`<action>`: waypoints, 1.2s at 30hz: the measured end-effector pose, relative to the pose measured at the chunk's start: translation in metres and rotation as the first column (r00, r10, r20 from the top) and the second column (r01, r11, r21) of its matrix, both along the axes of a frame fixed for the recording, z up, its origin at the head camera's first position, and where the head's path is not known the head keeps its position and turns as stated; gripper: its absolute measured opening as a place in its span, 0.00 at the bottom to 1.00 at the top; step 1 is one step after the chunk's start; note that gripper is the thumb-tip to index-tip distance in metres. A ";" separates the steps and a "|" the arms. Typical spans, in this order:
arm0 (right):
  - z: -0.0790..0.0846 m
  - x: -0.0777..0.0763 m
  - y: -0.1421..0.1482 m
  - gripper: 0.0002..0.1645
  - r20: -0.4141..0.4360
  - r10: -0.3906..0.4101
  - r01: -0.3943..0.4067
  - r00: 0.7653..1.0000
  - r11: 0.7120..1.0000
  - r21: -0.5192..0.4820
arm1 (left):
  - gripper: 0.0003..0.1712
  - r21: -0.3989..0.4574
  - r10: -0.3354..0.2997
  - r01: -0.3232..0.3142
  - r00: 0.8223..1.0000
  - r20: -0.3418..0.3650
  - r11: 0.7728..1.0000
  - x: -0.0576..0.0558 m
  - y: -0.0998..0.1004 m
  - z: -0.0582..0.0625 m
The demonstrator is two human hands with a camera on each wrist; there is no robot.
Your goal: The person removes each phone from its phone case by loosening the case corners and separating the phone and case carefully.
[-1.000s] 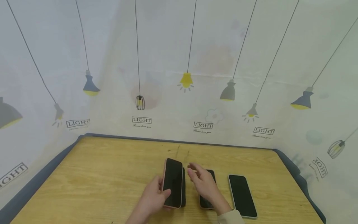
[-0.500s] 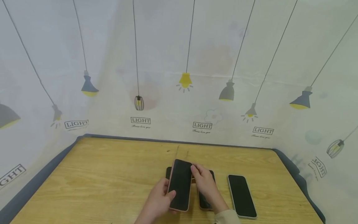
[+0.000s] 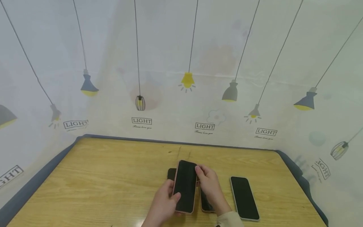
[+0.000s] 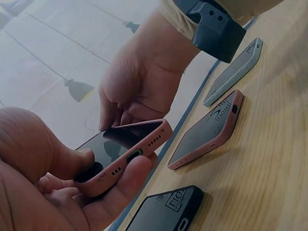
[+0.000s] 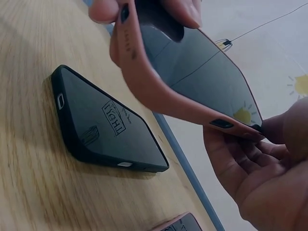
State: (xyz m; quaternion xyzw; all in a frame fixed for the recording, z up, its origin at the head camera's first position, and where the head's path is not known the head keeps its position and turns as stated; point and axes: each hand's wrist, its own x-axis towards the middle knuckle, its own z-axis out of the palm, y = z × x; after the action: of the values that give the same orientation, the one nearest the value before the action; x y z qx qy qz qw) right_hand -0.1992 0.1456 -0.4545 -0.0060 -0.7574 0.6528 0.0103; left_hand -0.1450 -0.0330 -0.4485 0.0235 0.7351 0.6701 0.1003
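Observation:
A smartphone in a pink case (image 3: pixel 185 186) is held up over the table, screen facing the person. My left hand (image 3: pixel 164 200) grips its lower left part, thumb on the screen and fingers beneath. At the upper right corner, my right hand (image 3: pixel 211 189) pinches the edge between thumb and fingers. Behind it on the table lies a black-cased phone (image 5: pixel 106 120), mostly hidden in the head view. A second pink-cased phone (image 4: pixel 207 130) lies partly under my right hand in the head view. Farther right is a phone in a pale case (image 3: pixel 245 198), screen up.
All of this is on a wooden table (image 3: pixel 113 176) with a dark blue border at its edges. A pale sheet (image 3: pixel 170 47) printed with hanging lamps surrounds the table's back and sides. A dark wrist device (image 4: pixel 219 31) sits on the right wrist.
The held phone has moved right, uncovering part of the black-cased phone at its left. My right hand, apart from it a second ago, has taken hold of its upper right edge.

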 end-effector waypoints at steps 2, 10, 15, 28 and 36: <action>0.002 0.000 -0.001 0.21 0.003 -0.013 0.013 1.000 1.000 -0.002 | 0.12 0.002 0.003 -0.003 1.000 0.004 1.000 0.000 0.001 0.001; 0.008 0.004 -0.014 0.17 -0.031 -0.147 0.150 0.989 0.983 0.106 | 0.12 -0.044 0.025 -0.025 1.000 -0.006 0.999 0.001 0.003 0.002; 0.008 0.005 -0.021 0.18 -0.103 -0.228 0.245 0.968 0.949 0.201 | 0.13 -0.067 0.035 -0.034 0.999 0.004 0.997 0.001 0.004 0.002; 0.011 0.005 -0.026 0.20 -0.083 -0.273 0.280 0.958 0.955 0.095 | 0.14 -0.056 0.042 -0.043 0.999 -0.017 0.998 0.001 0.002 0.006; 0.015 0.000 -0.023 0.21 -0.001 -0.222 0.221 0.975 0.973 -0.061 | 0.13 -0.046 0.021 -0.022 1.000 -0.010 0.999 -0.002 -0.001 0.013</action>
State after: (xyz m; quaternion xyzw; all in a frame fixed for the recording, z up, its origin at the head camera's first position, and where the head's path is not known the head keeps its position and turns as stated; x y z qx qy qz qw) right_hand -0.1988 0.1230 -0.4395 -0.0883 -0.7319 0.6702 0.0857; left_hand -0.1471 -0.0338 -0.4356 0.0164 0.7510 0.6539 0.0902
